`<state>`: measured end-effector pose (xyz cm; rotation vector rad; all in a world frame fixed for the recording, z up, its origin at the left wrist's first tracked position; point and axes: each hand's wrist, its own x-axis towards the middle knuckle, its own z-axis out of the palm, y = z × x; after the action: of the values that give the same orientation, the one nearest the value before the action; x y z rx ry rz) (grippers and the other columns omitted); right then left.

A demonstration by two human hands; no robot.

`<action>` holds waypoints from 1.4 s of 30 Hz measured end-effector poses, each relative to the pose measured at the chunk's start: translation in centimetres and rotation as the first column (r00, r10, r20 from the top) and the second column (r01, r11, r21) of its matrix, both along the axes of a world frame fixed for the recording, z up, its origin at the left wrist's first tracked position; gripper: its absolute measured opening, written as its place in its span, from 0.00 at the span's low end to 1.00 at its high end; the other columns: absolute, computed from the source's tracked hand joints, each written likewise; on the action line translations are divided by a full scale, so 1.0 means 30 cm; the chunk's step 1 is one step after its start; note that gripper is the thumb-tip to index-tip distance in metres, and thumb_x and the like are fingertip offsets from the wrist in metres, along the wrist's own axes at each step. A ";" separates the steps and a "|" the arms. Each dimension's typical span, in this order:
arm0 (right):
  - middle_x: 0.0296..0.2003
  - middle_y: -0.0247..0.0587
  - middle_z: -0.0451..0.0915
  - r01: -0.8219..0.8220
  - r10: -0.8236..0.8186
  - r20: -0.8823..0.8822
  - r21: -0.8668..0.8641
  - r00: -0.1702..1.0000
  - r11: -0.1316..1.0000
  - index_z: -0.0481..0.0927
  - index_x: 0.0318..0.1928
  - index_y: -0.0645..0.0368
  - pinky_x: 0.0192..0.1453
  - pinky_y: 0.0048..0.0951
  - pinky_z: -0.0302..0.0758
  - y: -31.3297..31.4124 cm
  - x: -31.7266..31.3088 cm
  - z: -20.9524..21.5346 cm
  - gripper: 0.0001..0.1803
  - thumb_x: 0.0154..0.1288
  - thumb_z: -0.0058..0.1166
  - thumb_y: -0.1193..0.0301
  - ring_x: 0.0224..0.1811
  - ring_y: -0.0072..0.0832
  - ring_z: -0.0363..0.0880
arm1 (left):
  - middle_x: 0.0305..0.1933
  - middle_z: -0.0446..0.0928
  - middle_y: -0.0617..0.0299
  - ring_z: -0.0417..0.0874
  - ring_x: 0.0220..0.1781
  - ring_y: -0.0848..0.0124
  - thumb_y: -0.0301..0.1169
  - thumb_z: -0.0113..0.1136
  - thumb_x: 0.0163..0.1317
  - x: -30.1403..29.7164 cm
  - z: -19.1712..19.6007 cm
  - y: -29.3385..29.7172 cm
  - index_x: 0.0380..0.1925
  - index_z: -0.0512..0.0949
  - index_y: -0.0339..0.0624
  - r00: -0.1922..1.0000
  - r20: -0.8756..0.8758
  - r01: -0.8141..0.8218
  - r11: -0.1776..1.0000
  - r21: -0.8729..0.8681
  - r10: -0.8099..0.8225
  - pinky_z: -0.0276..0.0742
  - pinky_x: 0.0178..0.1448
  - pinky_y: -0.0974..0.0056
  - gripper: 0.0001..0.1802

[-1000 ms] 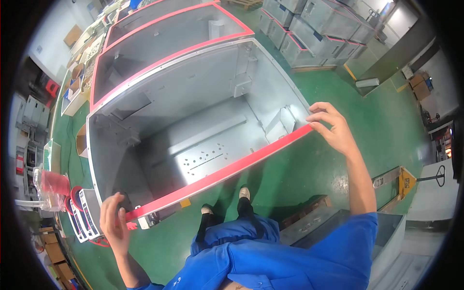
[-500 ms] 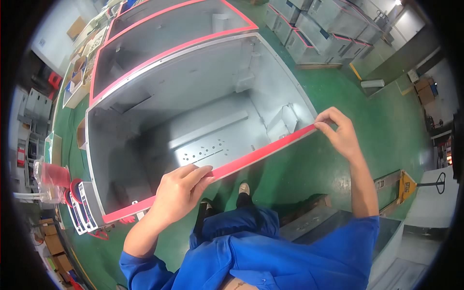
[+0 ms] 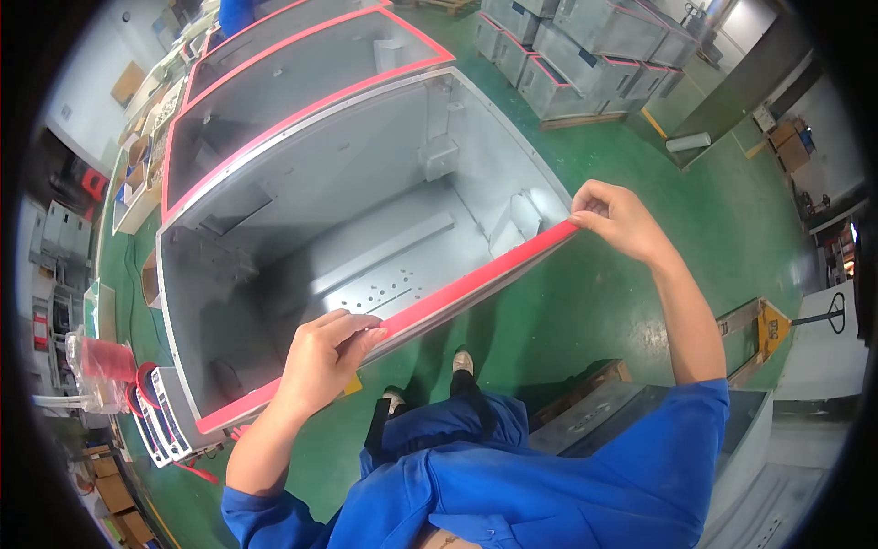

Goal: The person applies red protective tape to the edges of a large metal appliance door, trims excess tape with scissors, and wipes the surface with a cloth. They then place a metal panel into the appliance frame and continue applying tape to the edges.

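A large grey metal cabinet point(image 3: 320, 174), open at the top, lies before me. Along its near rim runs a red strip point(image 3: 476, 280), flat like tape or edge seal. At the rim's right corner, my right hand point(image 3: 615, 220) pinches the end of this strip between thumb and fingers. My left hand point(image 3: 322, 355) is closed over the strip left of the rim's middle, with thumb and fingertips pressed together on it. Part of the strip is covered by that hand. The far rim of the cabinet is bare metal.
Beyond stands another cabinet with a red-edged rim point(image 3: 302, 112). Stacked grey metal boxes point(image 3: 572, 87) are at the far right. To the right is a yellow pallet jack point(image 3: 773, 331). Left of the cabinet are a red roll in plastic point(image 3: 108, 360) and white devices point(image 3: 165, 416).
The view has shifted, so the cabinet and both hands sit slightly further left. Both hands keep about the same places on the red strip.
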<state>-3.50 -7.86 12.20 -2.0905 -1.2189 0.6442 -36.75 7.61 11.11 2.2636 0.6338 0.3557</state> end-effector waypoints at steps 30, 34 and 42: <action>0.21 0.29 0.72 -0.066 0.066 0.054 -0.013 0.996 0.998 0.74 0.27 0.61 0.31 0.19 0.66 0.012 0.009 0.000 0.06 0.53 0.56 0.73 0.25 0.16 0.67 | 0.20 0.72 0.58 0.70 0.18 0.70 0.31 0.62 0.52 -0.001 -0.008 -0.006 0.30 0.79 0.37 0.999 0.007 -0.039 0.999 0.031 0.039 0.66 0.25 0.68 0.09; 0.21 0.29 0.72 -0.059 0.060 0.061 -0.026 0.996 0.998 0.74 0.27 0.62 0.31 0.20 0.67 0.015 0.005 0.005 0.06 0.53 0.56 0.73 0.25 0.16 0.67 | 0.20 0.72 0.58 0.70 0.18 0.70 0.31 0.62 0.52 -0.002 -0.009 -0.005 0.30 0.79 0.37 0.999 0.008 -0.038 0.999 0.028 0.038 0.66 0.25 0.68 0.09; 0.21 0.29 0.72 -0.053 0.054 0.073 -0.027 0.996 0.998 0.74 0.26 0.61 0.31 0.20 0.67 0.013 0.000 0.007 0.07 0.53 0.56 0.72 0.25 0.16 0.68 | 0.20 0.72 0.57 0.70 0.18 0.70 0.31 0.62 0.52 -0.002 -0.007 -0.005 0.30 0.79 0.36 0.999 0.009 -0.038 0.999 0.031 0.038 0.66 0.25 0.68 0.09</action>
<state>-3.48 -7.48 12.40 -2.1252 -1.3180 0.6138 -36.81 7.46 10.89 2.2810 0.6719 0.3963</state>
